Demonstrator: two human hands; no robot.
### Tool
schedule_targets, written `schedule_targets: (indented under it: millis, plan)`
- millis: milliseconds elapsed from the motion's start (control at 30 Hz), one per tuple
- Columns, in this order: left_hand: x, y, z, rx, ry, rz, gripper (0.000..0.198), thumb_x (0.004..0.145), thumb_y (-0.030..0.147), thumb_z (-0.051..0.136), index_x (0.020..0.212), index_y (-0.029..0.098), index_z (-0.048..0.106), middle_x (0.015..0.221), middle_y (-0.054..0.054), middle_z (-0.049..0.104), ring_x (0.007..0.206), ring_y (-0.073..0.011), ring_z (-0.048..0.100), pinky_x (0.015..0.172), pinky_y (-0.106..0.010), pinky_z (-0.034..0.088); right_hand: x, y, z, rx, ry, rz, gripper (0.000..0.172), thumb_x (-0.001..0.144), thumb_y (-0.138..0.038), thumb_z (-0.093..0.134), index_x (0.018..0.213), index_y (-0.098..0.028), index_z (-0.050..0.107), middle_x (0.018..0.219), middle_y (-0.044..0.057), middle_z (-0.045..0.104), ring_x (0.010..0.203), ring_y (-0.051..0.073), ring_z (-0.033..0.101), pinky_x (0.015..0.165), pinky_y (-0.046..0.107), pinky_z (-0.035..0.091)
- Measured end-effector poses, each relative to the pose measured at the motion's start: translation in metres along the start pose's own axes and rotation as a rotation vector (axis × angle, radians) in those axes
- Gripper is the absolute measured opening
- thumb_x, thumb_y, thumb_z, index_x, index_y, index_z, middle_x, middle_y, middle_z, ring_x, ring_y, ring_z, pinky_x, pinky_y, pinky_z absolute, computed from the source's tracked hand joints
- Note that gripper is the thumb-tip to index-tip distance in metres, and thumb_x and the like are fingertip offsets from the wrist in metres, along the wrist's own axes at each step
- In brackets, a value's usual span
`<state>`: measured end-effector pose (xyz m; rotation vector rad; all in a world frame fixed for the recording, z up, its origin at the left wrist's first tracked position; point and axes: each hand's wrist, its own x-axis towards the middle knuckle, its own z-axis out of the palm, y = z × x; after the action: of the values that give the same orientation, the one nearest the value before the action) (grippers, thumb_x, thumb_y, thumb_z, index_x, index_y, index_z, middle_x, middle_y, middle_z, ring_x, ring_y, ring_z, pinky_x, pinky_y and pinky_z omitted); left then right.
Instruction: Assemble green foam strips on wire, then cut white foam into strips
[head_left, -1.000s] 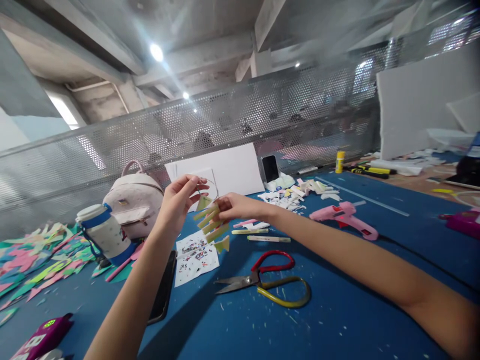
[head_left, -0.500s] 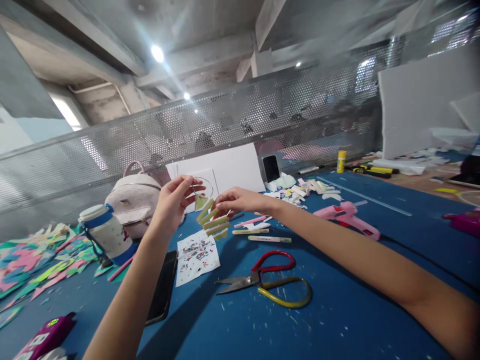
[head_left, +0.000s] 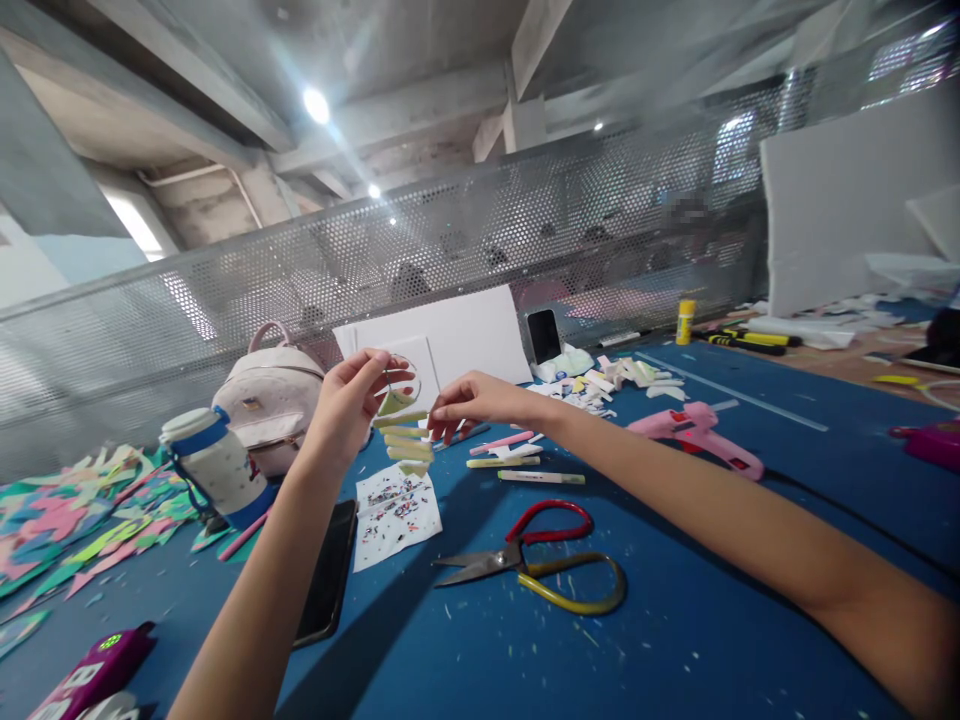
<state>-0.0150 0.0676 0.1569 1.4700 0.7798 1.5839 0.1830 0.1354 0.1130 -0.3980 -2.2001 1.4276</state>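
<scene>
Yellowish strips [head_left: 409, 454] hang from the pinching left hand [head_left: 355, 386], just beside the right hand [head_left: 477, 398], whose grip I cannot tell.

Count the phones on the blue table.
2: a flat phone beside the left forearm, and an upright phone at the back, beside the white board. Others may be hidden under scraps.
</scene>
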Motion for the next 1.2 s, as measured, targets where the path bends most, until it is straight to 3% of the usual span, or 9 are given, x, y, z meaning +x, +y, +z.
schedule_targets:
  millis: [300,533,667,867,1000,1200]
  plan:
    - [0.0,0.001,-0.001,0.006,-0.008,0.001,0.019,0.078,0.03,0.079,0.076,0.016,0.067,0.083,-0.003,0.07,0.078,-0.0158,0.07,0.063,-0.023,0.055,0.002,0.001,-0.002,-0.023,0.015,-0.013,0.033,0.086,-0.045,0.069,0.096,-0.014,0.074,0.095,0.009,0.075,0.086,0.017,0.071,0.072,0.025,0.053]
    - [0.002,-0.004,-0.004,0.07,-0.04,0.005,0.02,0.079,0.036,0.077,0.078,0.018,0.067,0.088,-0.001,0.071,0.084,-0.015,0.069,0.072,-0.023,0.054,0.008,0.001,0.003,-0.016,0.098,-0.138,0.042,0.085,-0.043,0.071,0.119,-0.019,0.065,0.123,0.009,0.067,0.111,0.021,0.061,0.081,0.026,0.052]
    - [0.004,-0.009,-0.006,0.128,-0.052,0.014,0.02,0.08,0.037,0.076,0.079,0.019,0.07,0.09,-0.003,0.073,0.086,-0.0146,0.067,0.077,-0.024,0.052,0.008,-0.004,0.009,-0.007,0.12,-0.185,0.034,0.085,-0.039,0.071,0.112,-0.018,0.068,0.115,0.008,0.07,0.107,0.02,0.062,0.088,0.03,0.051]
    - [0.005,-0.012,-0.008,0.314,-0.075,0.039,0.02,0.08,0.037,0.077,0.08,0.016,0.074,0.083,-0.004,0.073,0.083,-0.0169,0.067,0.078,-0.025,0.051,0.005,-0.014,0.012,-0.061,0.325,-0.268,0.025,0.084,-0.034,0.072,0.101,-0.016,0.07,0.102,0.007,0.07,0.101,0.019,0.062,0.088,0.03,0.049]
    - [0.005,-0.011,-0.005,0.415,-0.087,0.055,0.018,0.076,0.033,0.081,0.078,0.016,0.075,0.079,-0.003,0.072,0.078,-0.0162,0.064,0.071,-0.023,0.049,0.003,-0.018,0.012,-0.085,0.436,-0.315,0.021,0.086,-0.036,0.069,0.089,-0.016,0.068,0.087,0.004,0.069,0.081,0.015,0.061,0.077,0.029,0.049]
    - [0.006,-0.016,0.0,0.424,-0.153,0.012,0.021,0.073,0.033,0.081,0.085,0.017,0.073,0.085,-0.004,0.073,0.08,-0.0163,0.067,0.074,-0.025,0.052,0.002,-0.023,0.012,-0.059,0.494,-0.327,0.021,0.086,-0.036,0.067,0.084,-0.016,0.064,0.074,0.002,0.064,0.062,0.012,0.056,0.054,0.025,0.042]
